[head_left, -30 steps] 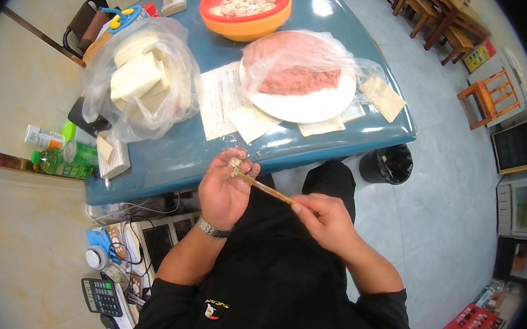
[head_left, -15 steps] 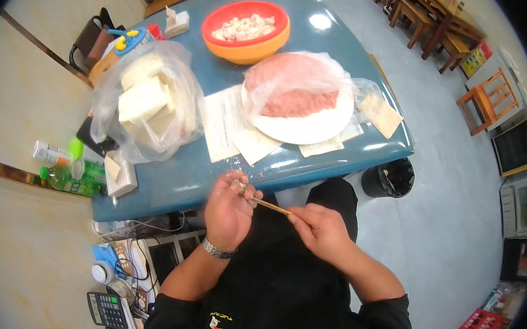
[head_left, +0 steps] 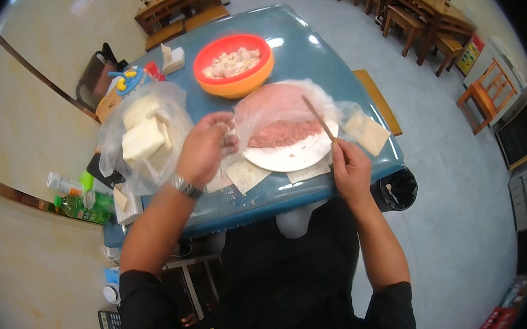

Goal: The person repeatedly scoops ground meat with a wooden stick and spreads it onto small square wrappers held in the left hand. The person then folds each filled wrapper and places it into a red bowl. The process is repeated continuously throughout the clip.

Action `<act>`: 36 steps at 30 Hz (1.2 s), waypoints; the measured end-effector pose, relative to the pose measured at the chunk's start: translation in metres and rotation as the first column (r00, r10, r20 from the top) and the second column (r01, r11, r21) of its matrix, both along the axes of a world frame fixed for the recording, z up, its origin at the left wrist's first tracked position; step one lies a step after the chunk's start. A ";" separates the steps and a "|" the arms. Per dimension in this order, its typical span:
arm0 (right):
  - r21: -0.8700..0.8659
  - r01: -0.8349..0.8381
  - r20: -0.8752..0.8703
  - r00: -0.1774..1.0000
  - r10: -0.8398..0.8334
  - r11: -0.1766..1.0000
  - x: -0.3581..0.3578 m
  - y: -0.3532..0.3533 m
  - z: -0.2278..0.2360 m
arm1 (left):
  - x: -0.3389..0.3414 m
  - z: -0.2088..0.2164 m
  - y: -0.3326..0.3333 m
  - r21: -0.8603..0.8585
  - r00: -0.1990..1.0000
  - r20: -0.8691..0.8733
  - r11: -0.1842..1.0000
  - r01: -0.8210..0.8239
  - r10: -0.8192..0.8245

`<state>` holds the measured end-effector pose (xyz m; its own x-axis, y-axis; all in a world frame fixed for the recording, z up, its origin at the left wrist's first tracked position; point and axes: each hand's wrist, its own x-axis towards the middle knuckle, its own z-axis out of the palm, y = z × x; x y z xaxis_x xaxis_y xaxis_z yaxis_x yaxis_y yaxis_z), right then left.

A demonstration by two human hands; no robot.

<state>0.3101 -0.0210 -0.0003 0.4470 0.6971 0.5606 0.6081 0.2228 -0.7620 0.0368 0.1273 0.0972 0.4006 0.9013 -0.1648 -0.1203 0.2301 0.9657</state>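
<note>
My right hand (head_left: 350, 173) grips a thin flat wooden stick (head_left: 320, 118), its tip raised over the near right part of a white plate (head_left: 286, 160). Pink minced meat (head_left: 283, 134) is heaped on that plate, partly covered by a clear plastic bag. To the plate's left, my left hand (head_left: 206, 149) hovers with curled fingers; a whitish bit shows at the fingertips, too blurred to name. Beyond it, a red-rimmed orange bowl (head_left: 261, 77) holds many small pale folded pieces that look like wontons (head_left: 232, 63). At left, a plastic bag (head_left: 182, 114) contains stacks of pale square wrappers (head_left: 144, 142).
Loose wrapper squares (head_left: 247, 174) lie around the plate on the blue table (head_left: 206, 219). Bottles (head_left: 82, 208) and a tissue pack (head_left: 127, 205) stand along the left edge. A black bin (head_left: 395, 190) sits on the floor by the table's right corner.
Both hands have moved apart and forward, from my lap to over the table. The stick has come away from my left hand and now points up and left over the plate.
</note>
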 end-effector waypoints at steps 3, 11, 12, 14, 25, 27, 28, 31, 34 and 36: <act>-0.010 0.010 -0.043 0.999 -0.010 1.000 0.005 0.004 -0.004 | 0.025 0.028 0.047 0.121 0.991 -0.127 0.992 -0.025 0.041; -0.049 0.007 0.023 1.000 -0.006 0.999 0.005 0.002 0.000 | 0.045 0.059 0.145 0.401 0.842 -0.506 0.915 0.039 0.186; -0.041 0.007 0.020 1.000 -0.006 0.999 0.006 0.003 0.000 | 0.041 0.058 0.145 0.385 0.817 -0.546 0.922 0.048 0.185; -0.033 0.008 0.006 1.000 -0.008 0.999 0.005 0.004 -0.003 | 0.030 0.058 0.140 0.372 0.809 -0.561 0.927 0.053 0.179; -0.060 0.020 0.023 1.000 -0.019 0.998 0.005 0.001 -0.008 | -0.107 0.079 0.078 0.577 0.788 -0.591 0.773 0.263 0.173; -0.059 0.026 0.010 1.000 -0.025 0.998 0.003 0.003 -0.009 | -0.129 0.075 0.072 0.566 0.660 -0.716 0.743 0.358 0.227; -0.059 0.025 0.028 0.999 -0.023 0.998 0.003 0.002 -0.006 | -0.136 0.071 0.068 0.543 0.594 -0.771 0.725 0.423 0.230; -0.043 0.034 0.054 0.998 -0.032 0.998 0.001 0.005 -0.008 | -0.146 0.067 0.059 0.485 0.450 -0.854 0.709 0.512 0.259; -0.042 0.041 0.081 0.996 -0.037 0.998 0.000 0.005 -0.008 | -0.148 0.065 0.054 0.535 0.452 -0.836 0.645 0.546 0.310; -0.045 0.042 0.091 0.995 -0.037 0.998 0.001 0.004 -0.007 | -0.145 0.065 0.049 0.563 0.459 -0.822 0.611 0.557 0.338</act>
